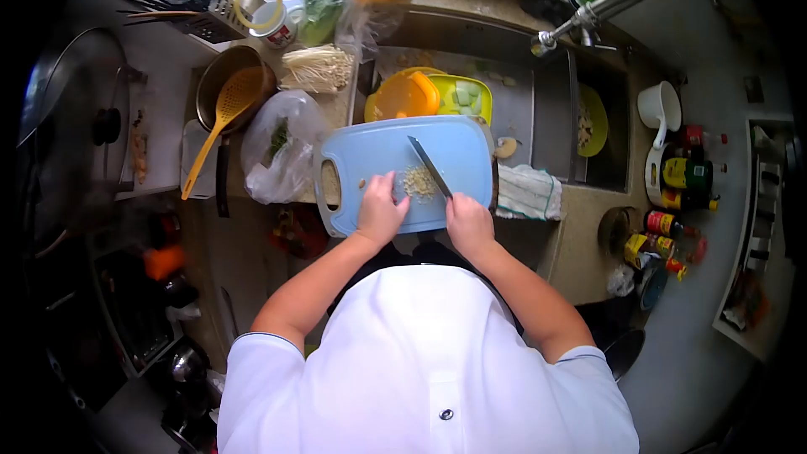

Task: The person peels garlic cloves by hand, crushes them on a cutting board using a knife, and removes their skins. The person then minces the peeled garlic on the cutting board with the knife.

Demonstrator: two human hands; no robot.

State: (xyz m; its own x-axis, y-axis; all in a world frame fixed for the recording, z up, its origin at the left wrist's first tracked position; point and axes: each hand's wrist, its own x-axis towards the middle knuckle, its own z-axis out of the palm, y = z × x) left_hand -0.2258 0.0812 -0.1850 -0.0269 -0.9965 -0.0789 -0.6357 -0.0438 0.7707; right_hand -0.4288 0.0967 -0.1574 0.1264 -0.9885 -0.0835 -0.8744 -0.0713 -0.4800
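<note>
A light blue cutting board (pixel 370 147) lies across the front of the sink. My right hand (pixel 469 223) is closed around the handle of a kitchen knife (pixel 430 167), whose dark blade points away to the upper left. Beside the blade sits a small pile of finely chopped pale bits that look like garlic (pixel 418 184). My left hand (pixel 384 208) rests on the board just left of this pile, thumb and fingers apart with nothing seen between them. One small loose piece (pixel 362 182) lies further left, near the board's handle slot.
Left of the board are a plastic bag with greens (pixel 282 147), a pot (pixel 220 76) with a yellow slotted spoon (pixel 227 109) across it, and enoki mushrooms (pixel 316 68). Behind it, a yellow-green container (pixel 465 94) stands in the sink (pixel 513 139). A folded cloth (pixel 528 193) lies right.
</note>
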